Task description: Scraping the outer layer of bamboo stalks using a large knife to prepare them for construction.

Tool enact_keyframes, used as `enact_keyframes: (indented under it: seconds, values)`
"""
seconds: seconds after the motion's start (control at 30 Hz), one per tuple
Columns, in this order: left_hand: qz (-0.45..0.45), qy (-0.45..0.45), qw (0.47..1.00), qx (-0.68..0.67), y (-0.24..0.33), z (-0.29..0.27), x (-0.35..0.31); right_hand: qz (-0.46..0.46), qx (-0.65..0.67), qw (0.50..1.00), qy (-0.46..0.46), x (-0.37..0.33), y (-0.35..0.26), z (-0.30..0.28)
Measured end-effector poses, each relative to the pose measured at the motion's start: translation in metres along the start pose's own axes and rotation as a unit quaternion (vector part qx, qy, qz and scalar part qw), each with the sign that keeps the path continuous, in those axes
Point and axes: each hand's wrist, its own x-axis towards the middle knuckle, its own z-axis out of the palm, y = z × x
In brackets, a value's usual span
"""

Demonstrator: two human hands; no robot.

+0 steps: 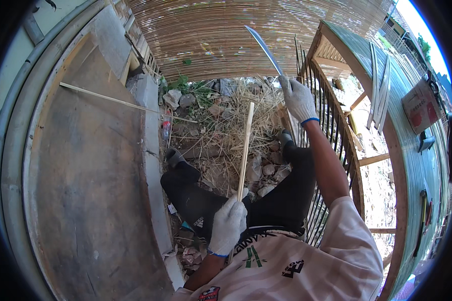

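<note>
My left hand (228, 228), in a white knit glove with a blue cuff, is closed around the lower end of a pale split bamboo strip (246, 145). The strip stands nearly upright in front of my lap and looks split lengthwise. Raised up and to the right, my right hand (299, 99) wears a matching glove and is wrapped round the handle of a long machete, hiding the handle. Its slightly curved blade (266, 49) points up and left, apart from the bamboo.
A brown wooden board (95, 200) lies left, with a thin bamboo strip (128, 104) across it. Shavings and stones cover the ground (226, 135). A bamboo screen (211, 40) hangs ahead. Right are dark upright rods (331, 115) and a green-topped table (407, 165) bearing strips, a box (421, 103) and tools.
</note>
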Motion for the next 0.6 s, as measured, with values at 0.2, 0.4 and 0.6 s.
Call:
enact_keyframes:
  seconds: [0.2, 0.4, 0.6]
  values:
    - [-0.015, -0.015, 0.998, -0.063, 0.009, -0.010, 0.019, -0.149, -0.036, 0.984, -0.092, -0.080, -0.025, -0.009]
    - [-0.018, -0.030, 0.997, -0.073, 0.016, -0.008, 0.023, -0.236, -0.047, 0.942, -0.232, -0.124, -0.048, 0.009]
    - [-0.008, -0.003, 0.995, -0.095, 0.013, -0.006, 0.025, -0.252, -0.061, 0.940, -0.222, -0.110, -0.050, 0.016]
